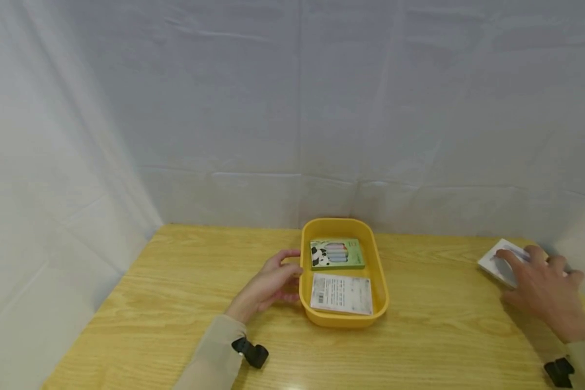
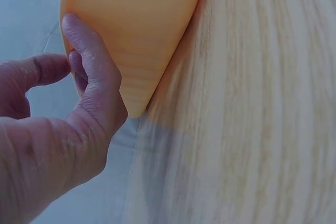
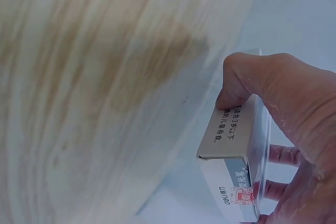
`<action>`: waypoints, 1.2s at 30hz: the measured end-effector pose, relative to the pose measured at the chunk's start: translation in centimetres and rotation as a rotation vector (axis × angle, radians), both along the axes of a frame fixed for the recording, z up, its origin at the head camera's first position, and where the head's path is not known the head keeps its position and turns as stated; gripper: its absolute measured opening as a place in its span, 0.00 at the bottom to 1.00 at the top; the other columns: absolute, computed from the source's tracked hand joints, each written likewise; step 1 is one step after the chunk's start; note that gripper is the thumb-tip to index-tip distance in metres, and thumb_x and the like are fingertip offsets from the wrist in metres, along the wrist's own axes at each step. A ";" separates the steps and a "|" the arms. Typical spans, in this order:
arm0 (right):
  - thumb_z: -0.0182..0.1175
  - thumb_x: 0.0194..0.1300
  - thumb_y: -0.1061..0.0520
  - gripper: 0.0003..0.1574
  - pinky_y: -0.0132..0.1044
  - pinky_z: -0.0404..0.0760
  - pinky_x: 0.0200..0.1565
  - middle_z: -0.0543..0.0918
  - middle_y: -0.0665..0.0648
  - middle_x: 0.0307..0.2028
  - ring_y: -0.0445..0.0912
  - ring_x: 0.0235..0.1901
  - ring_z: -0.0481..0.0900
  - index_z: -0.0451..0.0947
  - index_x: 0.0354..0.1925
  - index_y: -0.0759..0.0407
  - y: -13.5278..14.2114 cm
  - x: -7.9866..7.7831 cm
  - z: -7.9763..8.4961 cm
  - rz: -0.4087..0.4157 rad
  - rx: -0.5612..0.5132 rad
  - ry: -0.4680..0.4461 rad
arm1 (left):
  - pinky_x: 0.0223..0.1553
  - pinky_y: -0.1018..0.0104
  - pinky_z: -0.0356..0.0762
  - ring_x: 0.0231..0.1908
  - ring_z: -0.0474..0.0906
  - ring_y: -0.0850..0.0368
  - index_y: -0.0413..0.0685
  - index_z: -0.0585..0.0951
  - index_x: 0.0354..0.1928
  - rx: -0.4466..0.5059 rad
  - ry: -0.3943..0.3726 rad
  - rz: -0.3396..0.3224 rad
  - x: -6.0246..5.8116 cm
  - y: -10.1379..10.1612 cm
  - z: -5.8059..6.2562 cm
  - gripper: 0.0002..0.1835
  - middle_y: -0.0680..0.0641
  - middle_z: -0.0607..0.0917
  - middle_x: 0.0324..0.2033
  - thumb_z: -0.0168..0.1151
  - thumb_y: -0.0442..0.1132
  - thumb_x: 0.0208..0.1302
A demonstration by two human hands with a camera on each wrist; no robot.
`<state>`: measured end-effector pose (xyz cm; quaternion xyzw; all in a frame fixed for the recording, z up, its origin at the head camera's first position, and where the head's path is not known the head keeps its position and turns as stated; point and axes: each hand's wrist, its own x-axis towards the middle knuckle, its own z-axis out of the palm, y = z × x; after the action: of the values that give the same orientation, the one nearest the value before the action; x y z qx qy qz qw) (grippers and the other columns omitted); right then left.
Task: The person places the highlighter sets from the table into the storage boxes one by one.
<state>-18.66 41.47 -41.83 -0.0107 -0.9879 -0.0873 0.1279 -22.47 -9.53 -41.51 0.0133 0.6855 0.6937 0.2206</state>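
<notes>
My left hand (image 1: pixel 273 281) holds the left rim of a yellow plastic basket (image 1: pixel 381 281). In the left wrist view, bent fingers (image 2: pixel 97 56) lie against the basket's outer wall (image 2: pixel 142 24). Inside are a green box (image 1: pixel 338 254) with a panda and several coloured sticks printed on it, and, nearer me, a white printed packet (image 1: pixel 341 294) with a barcode. Far to the right, my right hand (image 1: pixel 546 287) grips a white highlighter box (image 3: pixel 226 135), thumb on one side and fingers on the other. Whether that box touches the table cannot be told.
The basket stands on a wood-grain table (image 1: pixel 434 325), near its back edge. A pale cloth wall (image 1: pixel 253 119) rises right behind the table, with further cloth at the left and right sides. Bare tabletop lies between the basket and the right hand.
</notes>
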 end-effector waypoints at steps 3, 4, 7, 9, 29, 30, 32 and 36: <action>0.81 0.38 0.50 0.52 0.78 0.68 0.29 0.63 0.86 0.56 0.88 0.44 0.63 0.68 0.61 0.53 -0.5 0.1 0.3 0.021 -0.010 0.017 | 0.30 0.66 0.83 0.41 0.80 0.52 0.47 0.63 0.74 0.004 0.004 -0.007 0.0 0.0 0.0 0.31 0.36 0.79 0.53 0.56 0.37 0.69; 0.82 0.38 0.50 0.52 0.76 0.69 0.27 0.63 0.86 0.56 0.87 0.43 0.64 0.68 0.60 0.53 -0.6 0.2 0.3 0.035 -0.001 0.036 | 0.30 0.66 0.83 0.41 0.80 0.52 0.47 0.63 0.74 0.006 0.004 -0.009 0.1 0.0 0.0 0.31 0.36 0.78 0.53 0.56 0.37 0.69; 0.83 0.36 0.51 0.53 0.72 0.68 0.23 0.64 0.85 0.55 0.86 0.40 0.65 0.69 0.60 0.52 -1.2 0.3 0.6 0.077 0.023 0.089 | 0.30 0.67 0.82 0.40 0.80 0.53 0.47 0.63 0.74 0.009 0.003 -0.010 0.1 0.0 0.0 0.31 0.36 0.78 0.53 0.56 0.37 0.70; 0.83 0.34 0.52 0.54 0.73 0.68 0.23 0.64 0.85 0.55 0.86 0.41 0.65 0.69 0.60 0.52 -1.7 0.4 0.9 0.106 0.025 0.123 | 0.30 0.66 0.82 0.40 0.79 0.53 0.47 0.63 0.74 0.009 0.001 -0.008 0.1 0.0 0.0 0.31 0.36 0.78 0.53 0.56 0.37 0.69; 0.79 0.34 0.57 0.52 0.77 0.67 0.28 0.67 0.76 0.57 0.85 0.45 0.67 0.71 0.61 0.48 -5.9 0.8 3.1 0.262 -0.033 0.290 | 0.31 0.65 0.82 0.40 0.79 0.53 0.48 0.63 0.74 0.006 -0.002 0.000 0.0 0.0 0.2 0.32 0.37 0.78 0.52 0.55 0.36 0.69; 0.80 0.34 0.56 0.52 0.75 0.68 0.27 0.68 0.76 0.57 0.84 0.45 0.68 0.71 0.61 0.48 -6.0 0.9 3.2 0.274 -0.028 0.299 | 0.31 0.65 0.82 0.40 0.79 0.53 0.48 0.63 0.74 0.005 -0.001 -0.001 0.0 0.0 0.2 0.32 0.37 0.78 0.53 0.55 0.36 0.69; 0.79 0.34 0.56 0.52 0.73 0.68 0.26 0.68 0.76 0.56 0.83 0.43 0.69 0.71 0.61 0.48 -6.2 0.8 3.3 0.298 -0.024 0.318 | 0.31 0.65 0.82 0.41 0.79 0.53 0.48 0.63 0.74 0.004 -0.001 -0.001 0.0 0.0 0.1 0.31 0.37 0.78 0.54 0.55 0.36 0.70; 0.78 0.34 0.56 0.51 0.71 0.67 0.24 0.69 0.75 0.56 0.82 0.42 0.69 0.72 0.61 0.47 -6.7 0.8 3.6 0.336 -0.033 0.350 | 0.31 0.66 0.82 0.41 0.79 0.53 0.49 0.63 0.74 0.000 -0.003 -0.001 0.0 0.0 0.2 0.32 0.36 0.77 0.54 0.55 0.37 0.70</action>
<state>-17.86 34.77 -38.25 0.1367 -0.9399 -0.0455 0.3096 -22.43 -9.55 -41.35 0.0126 0.6851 0.6938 0.2218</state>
